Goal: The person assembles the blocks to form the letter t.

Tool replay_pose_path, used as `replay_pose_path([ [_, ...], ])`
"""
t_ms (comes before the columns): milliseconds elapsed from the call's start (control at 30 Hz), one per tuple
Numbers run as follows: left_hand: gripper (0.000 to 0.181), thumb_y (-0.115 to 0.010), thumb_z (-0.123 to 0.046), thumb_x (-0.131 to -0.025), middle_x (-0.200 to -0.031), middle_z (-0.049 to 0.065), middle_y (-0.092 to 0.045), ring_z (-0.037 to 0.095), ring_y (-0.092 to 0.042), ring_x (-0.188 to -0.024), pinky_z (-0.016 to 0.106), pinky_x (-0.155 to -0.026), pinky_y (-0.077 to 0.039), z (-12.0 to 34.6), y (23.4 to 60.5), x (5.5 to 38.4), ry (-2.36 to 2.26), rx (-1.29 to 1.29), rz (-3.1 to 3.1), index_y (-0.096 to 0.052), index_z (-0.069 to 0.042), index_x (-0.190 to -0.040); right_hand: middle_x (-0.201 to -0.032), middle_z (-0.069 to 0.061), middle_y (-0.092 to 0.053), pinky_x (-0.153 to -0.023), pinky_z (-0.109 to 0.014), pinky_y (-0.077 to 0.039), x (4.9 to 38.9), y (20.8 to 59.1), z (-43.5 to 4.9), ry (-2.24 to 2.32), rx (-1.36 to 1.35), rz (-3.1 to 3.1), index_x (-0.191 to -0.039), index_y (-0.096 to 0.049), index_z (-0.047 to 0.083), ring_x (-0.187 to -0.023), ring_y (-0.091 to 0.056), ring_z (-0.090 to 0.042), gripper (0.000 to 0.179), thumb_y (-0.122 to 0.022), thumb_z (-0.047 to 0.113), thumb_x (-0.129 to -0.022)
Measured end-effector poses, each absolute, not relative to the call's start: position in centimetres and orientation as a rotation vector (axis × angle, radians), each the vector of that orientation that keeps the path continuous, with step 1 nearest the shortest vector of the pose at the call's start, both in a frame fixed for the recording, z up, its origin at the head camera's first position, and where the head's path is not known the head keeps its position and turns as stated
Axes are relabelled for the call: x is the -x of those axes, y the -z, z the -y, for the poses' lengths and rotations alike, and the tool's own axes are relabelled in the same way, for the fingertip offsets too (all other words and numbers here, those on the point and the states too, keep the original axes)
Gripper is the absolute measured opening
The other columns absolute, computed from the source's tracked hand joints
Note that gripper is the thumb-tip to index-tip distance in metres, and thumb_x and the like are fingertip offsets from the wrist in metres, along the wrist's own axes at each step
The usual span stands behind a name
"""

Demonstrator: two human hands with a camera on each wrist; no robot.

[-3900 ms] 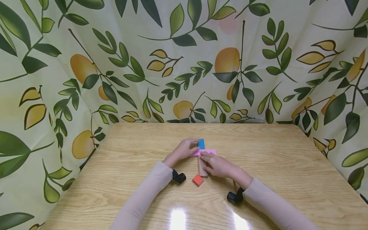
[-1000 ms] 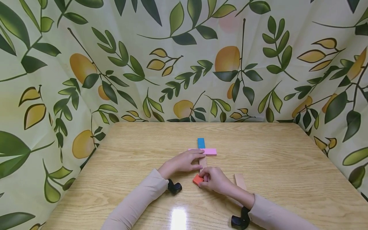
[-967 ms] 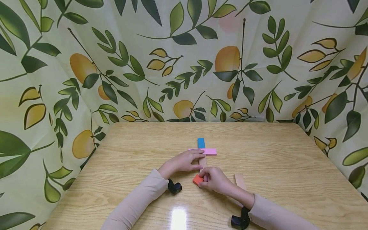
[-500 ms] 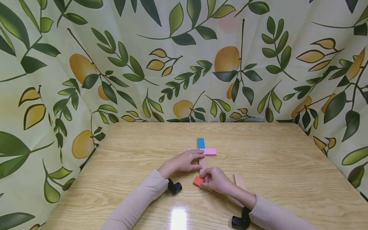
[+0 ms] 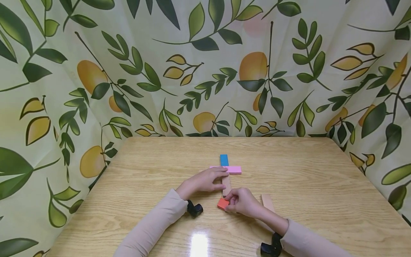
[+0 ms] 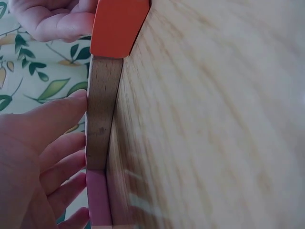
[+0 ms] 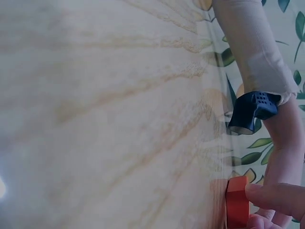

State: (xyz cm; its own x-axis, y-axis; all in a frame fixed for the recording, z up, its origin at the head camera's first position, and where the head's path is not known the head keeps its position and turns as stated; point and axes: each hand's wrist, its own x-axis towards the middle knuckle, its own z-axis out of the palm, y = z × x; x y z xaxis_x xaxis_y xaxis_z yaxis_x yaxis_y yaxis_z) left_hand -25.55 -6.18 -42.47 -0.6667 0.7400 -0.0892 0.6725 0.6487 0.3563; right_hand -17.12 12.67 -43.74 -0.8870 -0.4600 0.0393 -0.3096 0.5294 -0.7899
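Observation:
Flat blocks lie in a cross on the table: a blue block (image 5: 223,160) at the far end, pink blocks (image 5: 233,170) across, and a plain wooden block (image 5: 226,184) running toward me. My left hand (image 5: 203,180) rests over the left pink block and the wooden one, its fingertips touching their tops and hiding part of them. At the wooden block's near end, my right hand (image 5: 243,202) pinches an orange-red block (image 5: 223,204) between thumb and fingers. In the left wrist view, the orange-red block (image 6: 119,28) meets the wooden block's end (image 6: 102,109).
Another plain wooden block (image 5: 267,202) lies under the right forearm, partly covered. Black wrist cameras (image 5: 194,208) hang below both wrists, close to the tabletop (image 5: 154,160). A leaf-and-fruit patterned cloth (image 5: 205,71) stands behind and at the sides.
My right hand has left the pink and wooden blocks and taken the orange-red block, shifting it slightly right and turning it. The left hand has come nearer, onto the wooden block.

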Motion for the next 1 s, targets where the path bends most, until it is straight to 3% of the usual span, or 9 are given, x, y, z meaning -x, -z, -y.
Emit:
replay_pose_path([
  [633,0.051,-0.058,-0.035,-0.096,-0.156,0.002,-0.038,0.019,-0.033,-0.147,0.037,-0.123,-0.029,6.14,42.52,25.54,-0.458,-1.142,-2.637,-0.050,-0.013,-0.141,-0.064,-0.001,-0.059,-0.046,-0.014,-0.037,16.91,43.65,-13.35,1.307,0.592,-2.578,-0.087,-0.069,-0.005,-0.054,-0.044,0.002,0.019,-0.078,0.003,-0.072],
  [1000,0.050,-0.058,-0.035,-0.096,-0.157,0.001,-0.038,0.019,-0.033,-0.147,0.037,-0.123,-0.029,6.09,42.27,25.39,-0.455,-1.122,-2.635,-0.050,-0.015,-0.141,-0.064,-0.003,-0.061,-0.048,-0.014,-0.040,16.79,43.76,-13.63,1.301,0.609,-2.602,-0.086,-0.069,-0.005,-0.054,-0.044,0.004,0.019,-0.078,0.003,-0.072],
])
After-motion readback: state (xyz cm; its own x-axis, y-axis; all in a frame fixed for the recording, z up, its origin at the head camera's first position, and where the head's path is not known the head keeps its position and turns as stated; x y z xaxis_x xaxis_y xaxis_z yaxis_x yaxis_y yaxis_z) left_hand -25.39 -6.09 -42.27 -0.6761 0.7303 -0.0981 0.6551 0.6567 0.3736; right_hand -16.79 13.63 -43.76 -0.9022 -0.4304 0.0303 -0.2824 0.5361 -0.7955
